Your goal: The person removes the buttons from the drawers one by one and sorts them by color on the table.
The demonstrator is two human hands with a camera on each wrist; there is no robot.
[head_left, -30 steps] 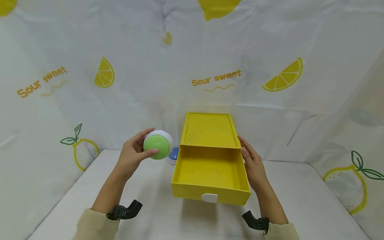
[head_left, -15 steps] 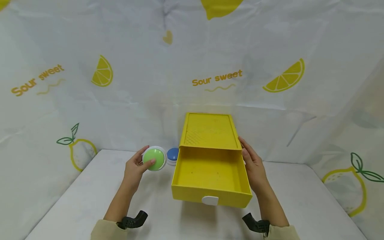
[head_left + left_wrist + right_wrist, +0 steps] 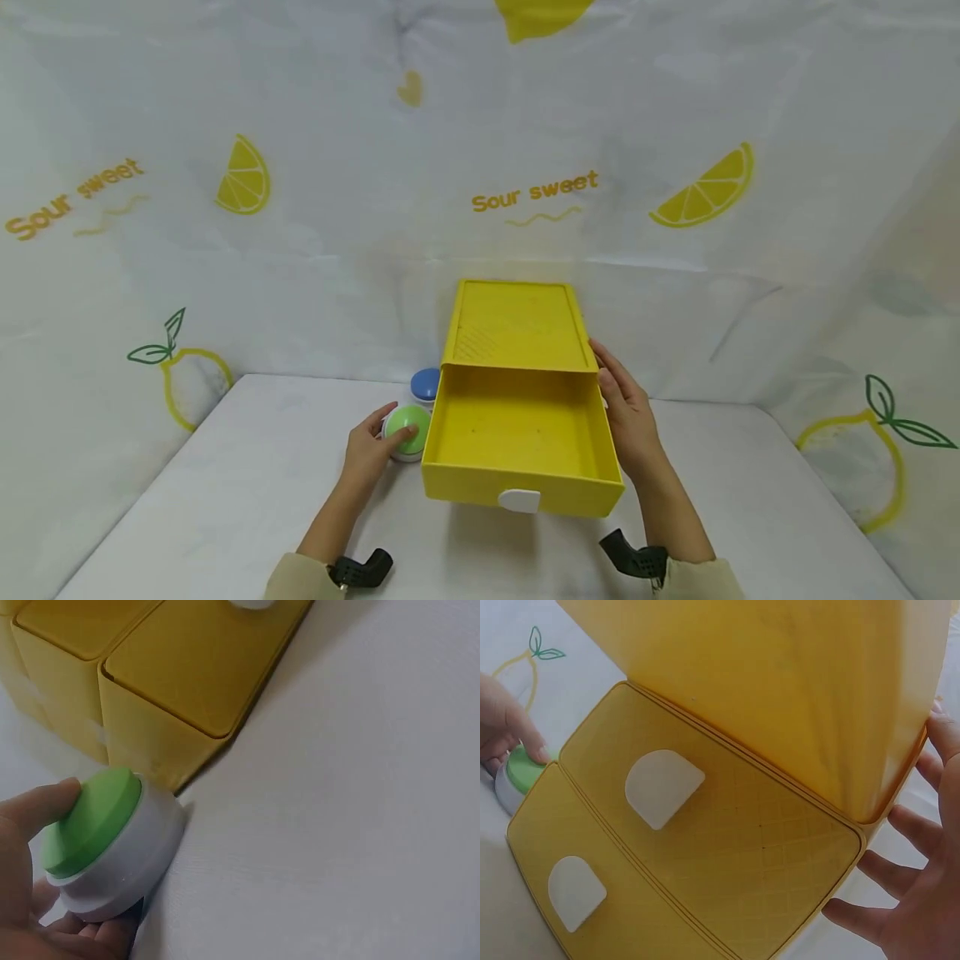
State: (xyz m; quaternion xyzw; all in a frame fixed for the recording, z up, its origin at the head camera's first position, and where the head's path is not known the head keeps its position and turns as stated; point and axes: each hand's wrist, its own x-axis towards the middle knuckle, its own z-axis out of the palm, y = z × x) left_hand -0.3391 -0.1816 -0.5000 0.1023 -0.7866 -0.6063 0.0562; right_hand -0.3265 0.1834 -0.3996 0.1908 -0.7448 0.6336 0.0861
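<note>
My left hand (image 3: 367, 454) grips a round push button (image 3: 408, 427) with a green top and white base, thumb on the green face. In the left wrist view its fingers (image 3: 112, 937) curl under the white base, low by the table at the left side of a yellow drawer box (image 3: 521, 325). The box's top drawer (image 3: 525, 483) is pulled out, with nothing inside. My right hand (image 3: 632, 421) rests against the box's right side; in the right wrist view its fingers (image 3: 911, 829) are spread and fairly straight along the edge.
Behind the green button stands a blue-topped push button (image 3: 425, 383), partly hidden by the box. Two lower drawers with white pulls (image 3: 576, 892) are closed. A white lemon-printed cloth (image 3: 337, 208) hangs behind the white table (image 3: 225, 483).
My left hand has lowered the green button from in front of the blue one to near the table, close to the box. My right hand stays at the box's side.
</note>
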